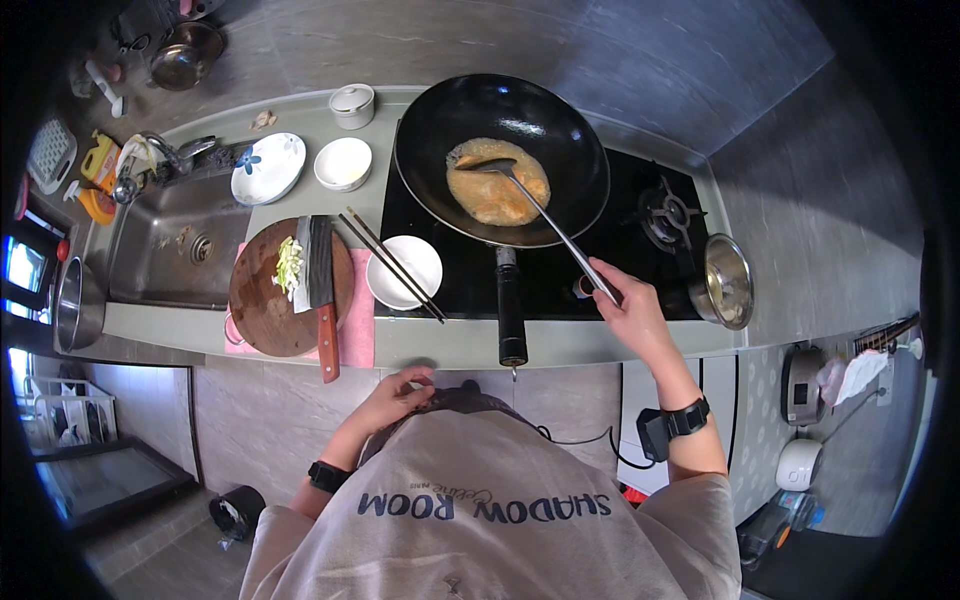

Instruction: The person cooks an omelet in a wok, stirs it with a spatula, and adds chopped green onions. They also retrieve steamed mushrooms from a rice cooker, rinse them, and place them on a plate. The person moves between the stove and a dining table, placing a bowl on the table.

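My right hand [634,304] grips the handle of a metal wok spatula [551,221]; its blade rests in bubbling orange-brown sauce with pieces [502,199] inside a black wok [570,135] on the stove. The wok's handle [511,315] points towards me. My left hand [401,397] hangs by my waist below the counter edge, fingers loosely curled, with nothing seen in it. Left of the wok, a cleaver [319,277] lies on a round wooden cutting board [255,300] beside chopped scallion [288,268]. Chopsticks [390,262] lie across a white bowl [412,292].
A flowered dish [277,169], a small white bowl [343,163] and a lidded pot [352,106] stand behind the board. The sink [165,240] is at left. Right of the wok are a bare burner [671,214] and a steel bowl [727,281] near the counter's end.
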Available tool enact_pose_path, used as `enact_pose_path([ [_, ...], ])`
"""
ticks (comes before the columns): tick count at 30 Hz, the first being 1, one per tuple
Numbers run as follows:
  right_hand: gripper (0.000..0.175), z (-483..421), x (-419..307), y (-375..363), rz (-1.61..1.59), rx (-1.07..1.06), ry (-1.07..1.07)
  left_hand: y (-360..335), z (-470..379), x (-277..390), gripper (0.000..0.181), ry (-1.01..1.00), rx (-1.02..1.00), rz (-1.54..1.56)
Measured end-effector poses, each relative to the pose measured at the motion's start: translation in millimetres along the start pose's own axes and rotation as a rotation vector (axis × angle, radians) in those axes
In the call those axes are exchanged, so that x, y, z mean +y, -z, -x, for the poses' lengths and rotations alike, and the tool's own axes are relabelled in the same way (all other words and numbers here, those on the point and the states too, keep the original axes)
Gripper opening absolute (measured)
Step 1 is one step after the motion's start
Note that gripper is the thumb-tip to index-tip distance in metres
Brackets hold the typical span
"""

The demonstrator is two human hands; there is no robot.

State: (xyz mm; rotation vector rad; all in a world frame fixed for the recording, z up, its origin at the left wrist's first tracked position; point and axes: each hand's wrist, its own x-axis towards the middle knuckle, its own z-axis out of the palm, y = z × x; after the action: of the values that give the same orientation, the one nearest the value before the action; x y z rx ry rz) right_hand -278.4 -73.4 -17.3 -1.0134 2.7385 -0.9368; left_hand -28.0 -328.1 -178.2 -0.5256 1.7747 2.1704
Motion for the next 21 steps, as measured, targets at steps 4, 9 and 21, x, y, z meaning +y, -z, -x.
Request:
enact_pose_path([
  [4, 0.039, -2, -6, 6, -0.183, -0.003, -0.125, 1, 1, -6, 0.037, 0.001, 0.006, -0.017],
  [9, 0.041, -17, -3, -10, -0.186, 0.012, -0.204, -1, -1, -8, 0.038, -0.025, -0.005, -0.026],
  [21, 0.039, -30, -9, -19, -0.222, -0.027, -0.155, 1, 0, -18, 0.036, -0.041, -0.003, -0.027],
])
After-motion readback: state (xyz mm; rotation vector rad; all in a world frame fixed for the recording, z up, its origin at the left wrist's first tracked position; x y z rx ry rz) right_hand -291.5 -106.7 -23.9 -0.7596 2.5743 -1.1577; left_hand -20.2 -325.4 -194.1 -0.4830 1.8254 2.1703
